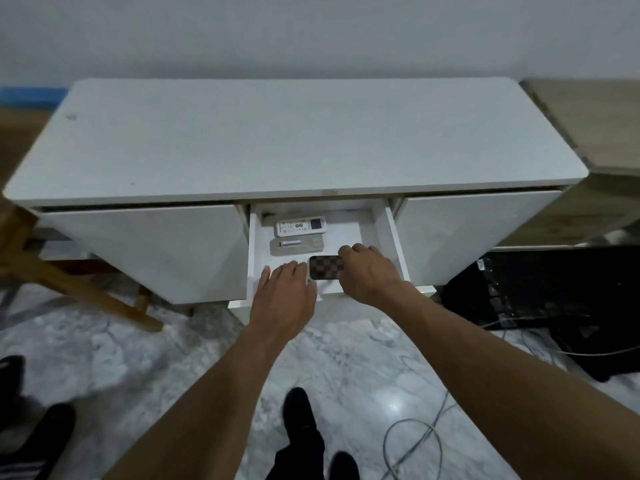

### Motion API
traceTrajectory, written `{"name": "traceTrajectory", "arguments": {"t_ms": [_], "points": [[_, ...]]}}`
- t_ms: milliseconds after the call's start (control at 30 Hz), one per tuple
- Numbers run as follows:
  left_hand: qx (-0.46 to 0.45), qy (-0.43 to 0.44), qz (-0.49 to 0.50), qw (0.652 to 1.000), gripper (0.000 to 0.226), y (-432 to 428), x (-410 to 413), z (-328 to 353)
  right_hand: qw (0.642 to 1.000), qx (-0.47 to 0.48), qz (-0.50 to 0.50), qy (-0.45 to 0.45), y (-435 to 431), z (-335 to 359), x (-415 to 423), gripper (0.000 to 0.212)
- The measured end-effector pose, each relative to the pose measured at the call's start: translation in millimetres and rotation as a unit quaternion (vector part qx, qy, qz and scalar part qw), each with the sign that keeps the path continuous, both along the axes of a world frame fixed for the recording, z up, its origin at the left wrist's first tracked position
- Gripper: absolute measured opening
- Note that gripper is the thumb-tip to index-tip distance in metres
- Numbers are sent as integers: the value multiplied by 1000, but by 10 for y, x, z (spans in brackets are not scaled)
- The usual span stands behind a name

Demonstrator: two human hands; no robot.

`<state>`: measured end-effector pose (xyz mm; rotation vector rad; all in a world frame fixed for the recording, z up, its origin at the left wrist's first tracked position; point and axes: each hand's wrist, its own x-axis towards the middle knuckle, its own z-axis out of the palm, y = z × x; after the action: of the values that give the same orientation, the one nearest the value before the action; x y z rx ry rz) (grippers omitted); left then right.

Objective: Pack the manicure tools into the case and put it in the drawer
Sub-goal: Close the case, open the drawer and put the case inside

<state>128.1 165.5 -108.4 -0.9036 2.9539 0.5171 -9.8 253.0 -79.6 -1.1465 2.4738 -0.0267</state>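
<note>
A small case [325,267] with a brown checkered pattern lies closed inside the open middle drawer [398,244] of a white cabinet. My right hand [367,271] curls over the case's right end and grips it. My left hand [287,289] lies with straight fingers at the case's left edge, over the drawer's front. No loose manicure tools are visible.
Two white remote controls [300,226] lie further back in the drawer, one face up and one [297,244] with its battery bay showing. The cabinet top [294,140] is bare. A wooden stand [69,282] is at the left, black equipment [554,306] and cables [415,441] at the right.
</note>
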Motion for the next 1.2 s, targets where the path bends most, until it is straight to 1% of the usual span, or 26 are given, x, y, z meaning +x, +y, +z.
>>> {"name": "traceTrajectory", "arguments": {"t_ms": [67,200,267,400,600,833,933,1200], "points": [[-1,-21,5,1000,51,133,145,-46,1000,-21,0,11,173,-11,134,37],[8,-78,3,997,65,410,403,-163,999,-51,11,11,555,-140,357,40],[22,-79,10,997,69,514,456,-199,999,-45,18,12,716,-219,433,47],[34,-82,28,996,73,602,482,-235,999,-34,18,8,912,-309,556,67],[32,-79,37,996,78,655,501,-307,1000,-23,4,21,981,-413,599,75],[49,-98,40,993,88,552,388,-320,1000,-6,18,-7,836,-358,436,85],[54,-102,40,993,90,410,245,-281,1000,6,30,-2,730,-339,288,90],[43,-93,38,994,95,-144,-251,-283,999,28,33,5,161,-287,-243,88]]}}
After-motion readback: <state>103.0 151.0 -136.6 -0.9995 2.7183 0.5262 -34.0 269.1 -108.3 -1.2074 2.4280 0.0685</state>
